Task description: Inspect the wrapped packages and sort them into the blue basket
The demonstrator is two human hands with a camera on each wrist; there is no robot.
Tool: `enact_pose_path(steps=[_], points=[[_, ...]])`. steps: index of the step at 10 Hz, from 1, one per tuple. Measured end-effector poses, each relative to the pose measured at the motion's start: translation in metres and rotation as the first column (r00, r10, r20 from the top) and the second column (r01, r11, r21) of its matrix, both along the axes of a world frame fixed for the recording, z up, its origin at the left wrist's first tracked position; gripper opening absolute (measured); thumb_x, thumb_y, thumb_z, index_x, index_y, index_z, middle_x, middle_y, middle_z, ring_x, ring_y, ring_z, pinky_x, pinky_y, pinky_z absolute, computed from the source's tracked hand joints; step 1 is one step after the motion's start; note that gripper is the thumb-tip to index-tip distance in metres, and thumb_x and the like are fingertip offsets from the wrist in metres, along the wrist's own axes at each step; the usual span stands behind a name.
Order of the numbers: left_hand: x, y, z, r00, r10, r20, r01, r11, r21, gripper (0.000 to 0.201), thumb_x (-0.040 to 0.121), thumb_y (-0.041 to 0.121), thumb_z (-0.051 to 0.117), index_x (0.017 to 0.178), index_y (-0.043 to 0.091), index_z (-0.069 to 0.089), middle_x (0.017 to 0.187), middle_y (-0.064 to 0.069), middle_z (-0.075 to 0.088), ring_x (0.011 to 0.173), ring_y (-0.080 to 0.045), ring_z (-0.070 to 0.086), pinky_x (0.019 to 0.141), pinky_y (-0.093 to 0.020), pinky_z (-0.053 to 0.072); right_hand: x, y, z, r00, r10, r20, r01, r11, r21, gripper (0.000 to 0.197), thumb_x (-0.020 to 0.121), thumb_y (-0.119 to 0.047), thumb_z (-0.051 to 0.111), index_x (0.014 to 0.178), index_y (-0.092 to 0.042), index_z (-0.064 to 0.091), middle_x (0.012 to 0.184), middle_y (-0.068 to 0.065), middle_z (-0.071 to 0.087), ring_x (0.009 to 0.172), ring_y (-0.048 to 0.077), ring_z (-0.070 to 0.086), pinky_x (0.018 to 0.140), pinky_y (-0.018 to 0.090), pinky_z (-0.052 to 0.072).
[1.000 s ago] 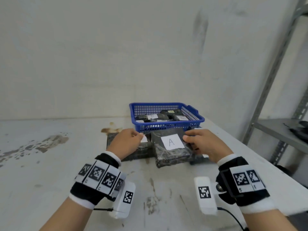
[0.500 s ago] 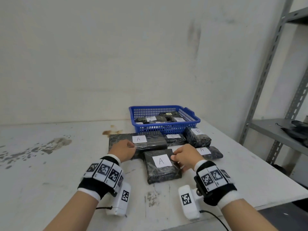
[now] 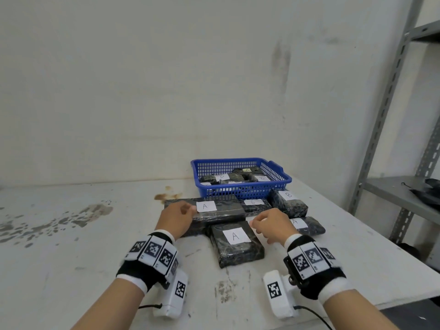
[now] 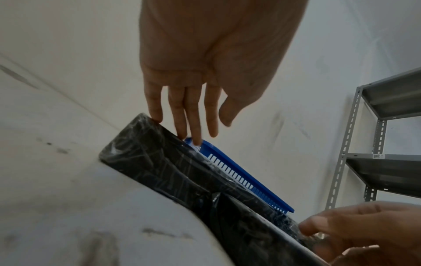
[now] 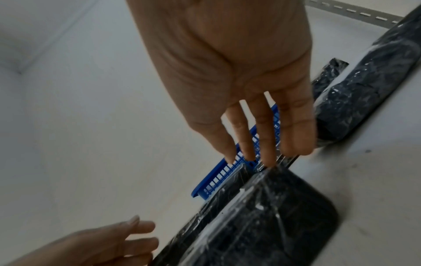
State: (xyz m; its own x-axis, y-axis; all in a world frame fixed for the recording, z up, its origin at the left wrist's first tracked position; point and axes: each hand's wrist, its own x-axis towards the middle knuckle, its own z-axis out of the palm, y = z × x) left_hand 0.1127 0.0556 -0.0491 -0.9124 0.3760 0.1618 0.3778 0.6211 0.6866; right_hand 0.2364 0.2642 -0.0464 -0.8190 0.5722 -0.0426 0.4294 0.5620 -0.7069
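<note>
The left hand (image 3: 175, 216) lies open on the left end of the long pack (image 3: 221, 211), straight fingers (image 4: 180, 124) touching its top edge — likely to steady it or to feel the wrap, not to lift. Its "A" label faces up, so it reads at a glance. Just in front lies the near pack (image 3: 237, 246), label up too, free of any grip. The right hand (image 3: 269, 225) hovers at that pack's far right corner, fingers (image 5: 293, 136) loose and spread, holding nothing. Behind stands the basket (image 3: 283, 184), several packs already inside. Three more packs wait on the table (image 3: 71, 258), right of the hands — presumably unsorted.
</note>
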Motion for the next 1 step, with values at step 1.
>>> enact_pose_path(steps=[1], points=[[0.001, -0.0085, 0.0041, 0.998, 0.037, 0.049, -0.047, 0.973, 0.224, 0.028, 0.101, 0.032, 0.046, 0.09, 0.015, 0.065, 0.082, -0.001, 0.068, 0.069, -0.016, 0.063, 0.066, -0.025, 0.05, 0.0086, 0.0045, -0.0013, 0.991, 0.018, -0.136, -0.03, 0.996, -0.089, 0.015, 0.097, -0.025, 0.064, 0.083, -0.02, 0.068, 0.088, 0.001, 0.066, 0.077, 0.014, 0.059, 0.062, 0.023, 0.054]])
